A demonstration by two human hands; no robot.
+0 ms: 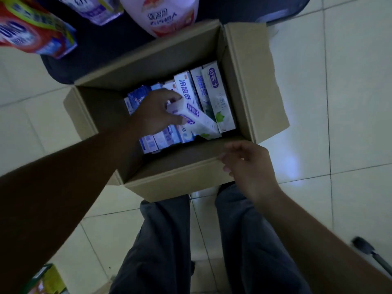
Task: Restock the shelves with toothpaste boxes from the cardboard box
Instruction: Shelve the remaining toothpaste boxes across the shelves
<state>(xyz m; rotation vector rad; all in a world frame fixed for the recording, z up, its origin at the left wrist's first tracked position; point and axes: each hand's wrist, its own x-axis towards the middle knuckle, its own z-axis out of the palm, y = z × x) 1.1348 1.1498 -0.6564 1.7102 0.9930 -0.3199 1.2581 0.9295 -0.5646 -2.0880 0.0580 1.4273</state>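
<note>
A: Trousers (163, 240) nearest, carton (176, 181) just beyond. The hands?

B: Left hand (157, 112) grips a tilted toothpaste box (197, 122) inside the carton. Right hand (247, 164), loosely curled and holding nothing, touches its near flap.

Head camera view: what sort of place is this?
Probably a shop aisle: an open cardboard box full of toothpaste boxes sits on a tiled floor, next to a dark shelf with packaged goods.
</note>
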